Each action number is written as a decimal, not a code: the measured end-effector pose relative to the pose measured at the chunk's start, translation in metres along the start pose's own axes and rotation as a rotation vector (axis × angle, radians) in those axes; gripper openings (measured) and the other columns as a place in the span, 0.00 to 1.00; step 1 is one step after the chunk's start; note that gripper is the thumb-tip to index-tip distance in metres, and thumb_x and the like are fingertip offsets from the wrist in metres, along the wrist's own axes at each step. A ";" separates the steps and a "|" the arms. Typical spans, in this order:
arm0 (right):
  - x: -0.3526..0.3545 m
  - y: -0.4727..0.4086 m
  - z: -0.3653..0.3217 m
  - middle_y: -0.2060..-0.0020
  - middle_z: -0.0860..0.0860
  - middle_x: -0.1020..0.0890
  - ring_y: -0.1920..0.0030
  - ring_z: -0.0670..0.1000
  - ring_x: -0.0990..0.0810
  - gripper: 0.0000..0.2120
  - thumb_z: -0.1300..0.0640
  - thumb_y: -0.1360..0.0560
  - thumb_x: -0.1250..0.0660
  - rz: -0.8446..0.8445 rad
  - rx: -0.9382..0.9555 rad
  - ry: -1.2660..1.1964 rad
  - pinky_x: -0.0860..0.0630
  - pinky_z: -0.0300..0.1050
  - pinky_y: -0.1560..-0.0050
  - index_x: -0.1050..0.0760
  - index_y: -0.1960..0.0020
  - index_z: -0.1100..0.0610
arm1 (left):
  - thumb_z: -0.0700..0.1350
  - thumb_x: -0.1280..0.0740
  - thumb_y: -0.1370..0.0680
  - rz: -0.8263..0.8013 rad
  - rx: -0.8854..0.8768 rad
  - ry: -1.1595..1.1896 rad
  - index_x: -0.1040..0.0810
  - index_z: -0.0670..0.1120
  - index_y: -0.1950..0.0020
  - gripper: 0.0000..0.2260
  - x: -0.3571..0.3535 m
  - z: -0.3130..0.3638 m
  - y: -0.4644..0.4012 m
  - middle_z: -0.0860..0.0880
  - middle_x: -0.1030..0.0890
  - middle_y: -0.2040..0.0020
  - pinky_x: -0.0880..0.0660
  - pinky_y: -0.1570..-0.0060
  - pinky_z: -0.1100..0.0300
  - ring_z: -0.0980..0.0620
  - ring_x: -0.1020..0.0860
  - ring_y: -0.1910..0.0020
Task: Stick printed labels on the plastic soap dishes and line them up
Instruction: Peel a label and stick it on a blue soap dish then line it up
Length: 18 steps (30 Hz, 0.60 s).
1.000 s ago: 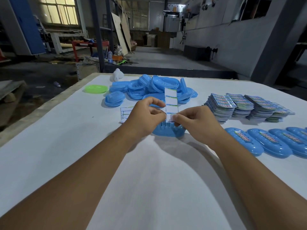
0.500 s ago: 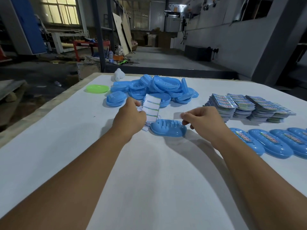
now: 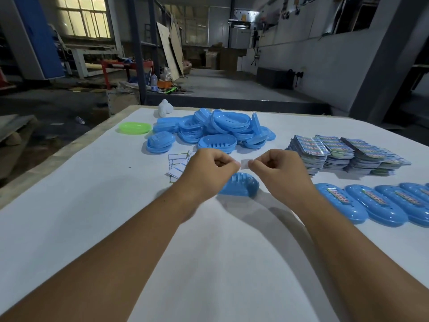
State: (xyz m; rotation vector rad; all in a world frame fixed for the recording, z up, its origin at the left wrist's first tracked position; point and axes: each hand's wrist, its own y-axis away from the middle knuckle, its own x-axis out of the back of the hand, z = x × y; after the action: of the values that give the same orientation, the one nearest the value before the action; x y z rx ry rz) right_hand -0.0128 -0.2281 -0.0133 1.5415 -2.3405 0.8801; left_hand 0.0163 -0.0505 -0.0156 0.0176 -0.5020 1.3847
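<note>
A blue plastic soap dish (image 3: pixel 242 185) lies on the white table (image 3: pixel 92 217) right below my two hands. My left hand (image 3: pixel 209 170) and my right hand (image 3: pixel 278 170) each pinch one end of a small pale sticker (image 3: pixel 244 164), stretched between them just above the dish. A heap of unlabelled blue dishes (image 3: pixel 216 131) sits behind. Stacks of printed labels (image 3: pixel 343 152) lie at the right. A row of labelled blue dishes (image 3: pixel 380 203) runs along the right edge.
Used white backing strips (image 3: pixel 177 165) lie left of my left hand. A green dish (image 3: pixel 135 127) and a small white object (image 3: pixel 164 108) sit at the table's far left. Beyond the table is a dim workshop floor.
My left hand dropped the white backing strip onto the pile at the left and came back. Both hands now pinch the small sticker between them above the dish.
</note>
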 end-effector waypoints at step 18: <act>-0.002 0.002 -0.001 0.67 0.42 0.15 0.70 0.39 0.24 0.04 0.49 0.25 0.27 -0.143 0.148 -0.105 0.31 0.32 0.68 0.14 0.58 0.46 | 0.49 0.29 0.22 -0.114 0.038 0.178 0.13 0.54 0.54 0.05 -0.005 0.000 -0.001 0.62 0.18 0.68 0.32 0.69 0.73 0.67 0.25 0.72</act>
State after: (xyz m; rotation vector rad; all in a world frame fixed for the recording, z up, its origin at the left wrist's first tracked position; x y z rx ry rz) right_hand -0.0137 -0.2256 -0.0141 1.8300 -2.2441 0.9786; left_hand 0.0170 -0.0560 -0.0167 -0.0453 -0.3207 1.2700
